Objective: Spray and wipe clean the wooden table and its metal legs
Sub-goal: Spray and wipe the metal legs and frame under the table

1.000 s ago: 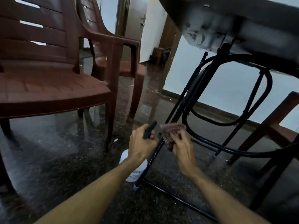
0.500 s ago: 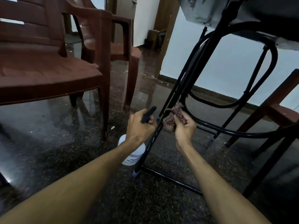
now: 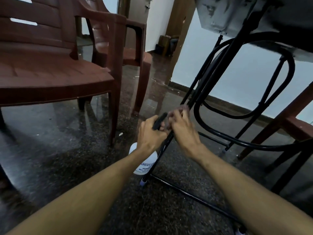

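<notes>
I look from below at the table's underside (image 3: 220, 14) and its black metal legs (image 3: 201, 85). My left hand (image 3: 149, 133) grips a white spray bottle (image 3: 145, 162) by its black trigger head, just left of the slanted front leg. My right hand (image 3: 183, 128) is wrapped around that leg and holds a reddish checked cloth (image 3: 183, 108), mostly hidden by my blurred fingers. The leg runs down to a foot (image 3: 143, 181) on the floor, joined to a low crossbar (image 3: 194, 195).
Two brown plastic chairs (image 3: 55, 70) stand to the left on the dark speckled floor. A brown wooden frame (image 3: 288, 122) stands at the right behind the looped leg tubing (image 3: 291, 68). A wall and a doorway lie behind.
My right hand with the cloth has slid along the slanted leg and now sits close against my left hand. The left hand and bottle have stayed beside the leg. My view has shifted slightly.
</notes>
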Tool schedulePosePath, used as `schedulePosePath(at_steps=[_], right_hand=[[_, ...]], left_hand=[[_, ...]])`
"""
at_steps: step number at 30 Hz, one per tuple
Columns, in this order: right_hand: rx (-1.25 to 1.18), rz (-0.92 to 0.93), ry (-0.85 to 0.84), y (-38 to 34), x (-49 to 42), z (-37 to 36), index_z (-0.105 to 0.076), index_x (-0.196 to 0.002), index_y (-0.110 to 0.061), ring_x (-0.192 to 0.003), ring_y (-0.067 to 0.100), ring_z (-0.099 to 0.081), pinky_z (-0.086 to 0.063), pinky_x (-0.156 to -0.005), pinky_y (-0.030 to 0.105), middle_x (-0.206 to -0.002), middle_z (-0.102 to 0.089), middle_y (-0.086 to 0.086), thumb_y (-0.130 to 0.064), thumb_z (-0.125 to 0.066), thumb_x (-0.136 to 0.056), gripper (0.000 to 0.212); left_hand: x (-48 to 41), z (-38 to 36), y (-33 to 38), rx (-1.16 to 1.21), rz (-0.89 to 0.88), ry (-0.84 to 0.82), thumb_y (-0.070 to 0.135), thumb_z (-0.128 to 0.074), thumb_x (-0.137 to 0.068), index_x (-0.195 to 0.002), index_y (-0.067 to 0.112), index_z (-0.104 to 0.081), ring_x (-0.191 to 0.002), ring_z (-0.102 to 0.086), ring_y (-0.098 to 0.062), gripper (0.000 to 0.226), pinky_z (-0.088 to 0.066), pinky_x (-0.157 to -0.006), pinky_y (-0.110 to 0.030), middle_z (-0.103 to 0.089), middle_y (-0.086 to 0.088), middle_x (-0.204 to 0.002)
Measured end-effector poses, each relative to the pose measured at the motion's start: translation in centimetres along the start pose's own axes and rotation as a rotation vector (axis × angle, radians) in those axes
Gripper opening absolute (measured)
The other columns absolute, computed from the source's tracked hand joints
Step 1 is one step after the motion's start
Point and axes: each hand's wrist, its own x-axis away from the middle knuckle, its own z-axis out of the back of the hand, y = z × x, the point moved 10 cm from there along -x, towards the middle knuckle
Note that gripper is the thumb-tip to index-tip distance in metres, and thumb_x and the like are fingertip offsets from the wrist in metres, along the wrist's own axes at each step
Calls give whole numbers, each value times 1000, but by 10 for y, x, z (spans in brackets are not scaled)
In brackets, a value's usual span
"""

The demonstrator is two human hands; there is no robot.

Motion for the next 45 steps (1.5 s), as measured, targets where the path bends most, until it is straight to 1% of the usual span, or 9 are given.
schedulePosePath(at_steps=[8, 11, 14, 18, 24, 28, 32, 38, 45], right_hand=[[-172, 136, 55, -9, 60, -19, -67, -120, -11, -122, 32, -46, -55, -75, 40, -131, -47, 7, 13, -65, -75, 51], [-630, -383, 433, 58, 81, -12, -73, -116, -7, -115, 20, -53, -48, -101, 33, -119, -57, 7, 18, -58, -78, 48], [-1328, -946, 528, 98, 85, -48, -68, -122, -8, -105, 18, -66, -56, -88, 27, -113, -67, 5, 16, -51, -90, 43], [-1622, -954, 195, 61, 68, -101, -66, -114, -4, -61, 12, -68, -49, -52, 23, -85, -70, 12, 14, -45, -95, 34], [-1681, -970, 284, 69, 78, -122, -69, -116, -9, -90, 21, -69, -58, -74, 31, -106, -74, 9, 14, -49, -92, 39], [-1456, -884, 98, 59, 116, -133, -73, -115, -10, -93, 21, -73, -58, -71, 26, -94, -76, -6, 13, -56, -89, 38], [-1245, -809, 407, 94, 128, -90, -77, -109, -22, -92, 16, -72, -61, -81, 46, -99, -75, -1, 13, -54, -86, 47], [-867, -290, 684, 70, 85, 26, -68, -124, -5, -112, 3, -57, -57, -86, 25, -126, -57, 13, 17, -53, -86, 47], [48, 203, -85, -39, 66, -69, -55, -129, -12, -120, 33, -41, -54, -61, 31, -141, -35, 9, 8, -57, -81, 53]], left_hand=[[28, -5, -44, -56, 92, -63, 10, -65, -79, -78, 17, -62, -67, -62, -17, 8, -42, -61, -29, -63, 4, -67], [32, -7, -53, -48, 109, -73, 9, -66, -79, -78, 16, -63, -68, -62, -16, 8, -40, -62, -26, -62, 6, -65], [35, -15, -55, -61, 98, -85, 9, -66, -79, -79, 15, -64, -70, -63, -17, 7, -42, -63, -28, -63, 6, -67], [35, -24, -58, -85, 79, -73, 12, -65, -79, -78, 17, -64, -74, -65, -24, 5, -50, -66, -36, -66, 2, -72], [43, -24, -73, -111, 83, -72, 11, -65, -81, -75, 24, -62, -73, -65, -21, 15, -46, -63, -30, -66, 4, -71], [52, -32, -83, -128, 104, -113, 16, -64, -78, -74, 25, -61, -76, -67, -25, 11, -54, -69, -39, -67, 2, -73], [49, -38, -80, -135, 122, -107, 29, -63, -77, -72, 24, -63, -75, -68, -27, 7, -58, -71, -46, -68, -1, -72], [47, -44, -81, -104, 145, -90, 24, -71, -72, -72, 21, -61, -72, -67, -24, 11, -57, -69, -43, -68, 1, -68], [56, -15, -102, -120, 184, 3, 11, -60, -80, -77, 22, -60, -72, -63, -22, 11, -45, -64, -35, -66, 1, -74]])
